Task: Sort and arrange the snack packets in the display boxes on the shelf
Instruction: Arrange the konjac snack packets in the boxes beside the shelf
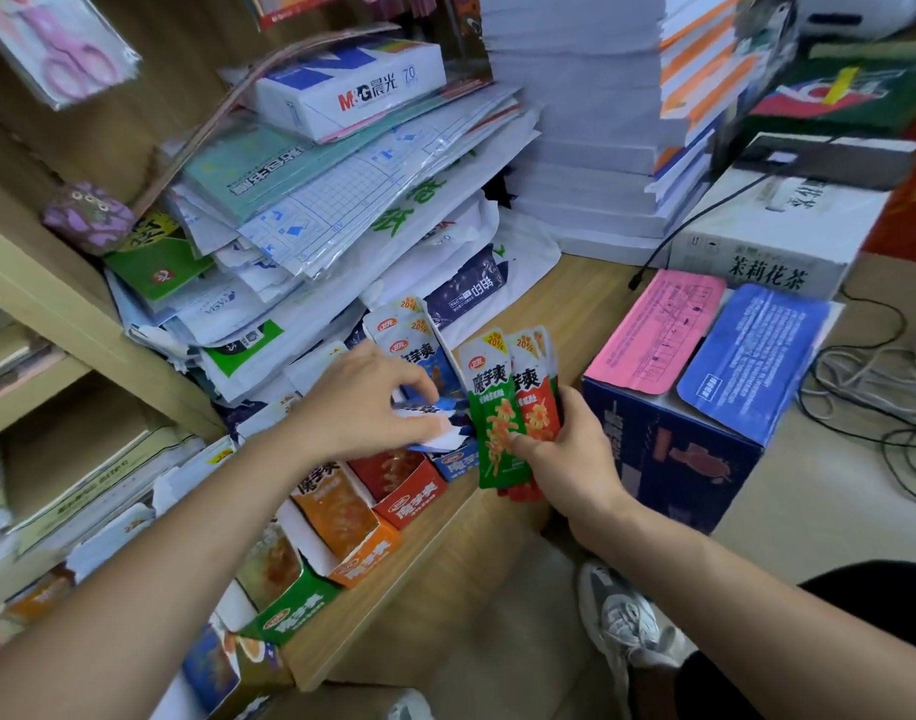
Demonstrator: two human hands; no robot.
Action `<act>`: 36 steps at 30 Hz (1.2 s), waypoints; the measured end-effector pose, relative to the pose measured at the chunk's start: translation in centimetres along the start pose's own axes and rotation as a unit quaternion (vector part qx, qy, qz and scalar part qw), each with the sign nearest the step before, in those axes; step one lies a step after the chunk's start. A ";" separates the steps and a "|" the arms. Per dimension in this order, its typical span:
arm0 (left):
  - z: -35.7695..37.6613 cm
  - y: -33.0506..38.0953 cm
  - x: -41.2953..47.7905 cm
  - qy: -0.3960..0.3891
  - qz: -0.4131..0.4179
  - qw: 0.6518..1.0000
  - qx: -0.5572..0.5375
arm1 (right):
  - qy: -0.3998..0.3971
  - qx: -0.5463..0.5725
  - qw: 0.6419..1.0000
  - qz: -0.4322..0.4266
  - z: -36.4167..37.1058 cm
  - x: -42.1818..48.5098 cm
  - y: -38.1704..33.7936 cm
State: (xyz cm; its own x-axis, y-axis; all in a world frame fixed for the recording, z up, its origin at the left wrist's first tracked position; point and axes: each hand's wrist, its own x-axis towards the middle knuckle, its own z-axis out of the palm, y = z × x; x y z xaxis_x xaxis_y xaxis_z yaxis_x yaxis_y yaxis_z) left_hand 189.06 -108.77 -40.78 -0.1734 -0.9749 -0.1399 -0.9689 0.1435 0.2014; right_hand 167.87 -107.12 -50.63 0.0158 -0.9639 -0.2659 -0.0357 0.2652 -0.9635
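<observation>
Now the left hand (pixel 367 402) reaches palm-down over the small blue cardboard display box (pixel 453 467), its fingertips pinching blue-and-white snack packets (pixel 429 407) there. The right hand (pixel 570 449) grips two upright packets, one green foil packet (pixel 497 423) and one red foil packet (pixel 541 407), with the thumb laid across them. Five boxes stand in a row along the pale wooden shelf (pixel 445 553).

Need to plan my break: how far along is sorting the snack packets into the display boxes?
Looks done: the orange box and red box hold packets of their own colour. In hand: the left hand grips blue packets at the blue box; the right hand holds a green packet and a red packet. Left: those two need placing, likely in the green box and red box.
</observation>
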 end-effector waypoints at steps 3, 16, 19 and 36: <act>-0.9 0.6 0.8 -0.095 0.070 0.992 -0.053 | 0.004 -0.006 1.000 -0.005 0.1 0.2 0.2; -0.5 0.1 2.6 0.094 0.189 0.972 0.109 | 0.010 -0.001 1.000 0.000 0.0 -0.4 0.8; -0.8 -0.4 2.3 0.149 0.185 0.968 0.085 | 0.011 0.008 1.000 -0.001 0.1 -0.5 1.1; -2.5 -0.7 2.3 0.371 -0.026 0.928 0.033 | 0.068 0.150 0.986 0.026 1.4 -0.1 0.9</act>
State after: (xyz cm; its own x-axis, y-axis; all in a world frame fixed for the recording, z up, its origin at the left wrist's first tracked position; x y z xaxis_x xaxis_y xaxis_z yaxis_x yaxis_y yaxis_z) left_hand 189.81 -111.57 -38.80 0.0203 -0.8258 0.5635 -0.9856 0.0782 0.1501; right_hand 169.23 -106.75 -51.51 -0.1138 -0.9374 -0.3291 0.2641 0.2908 -0.9196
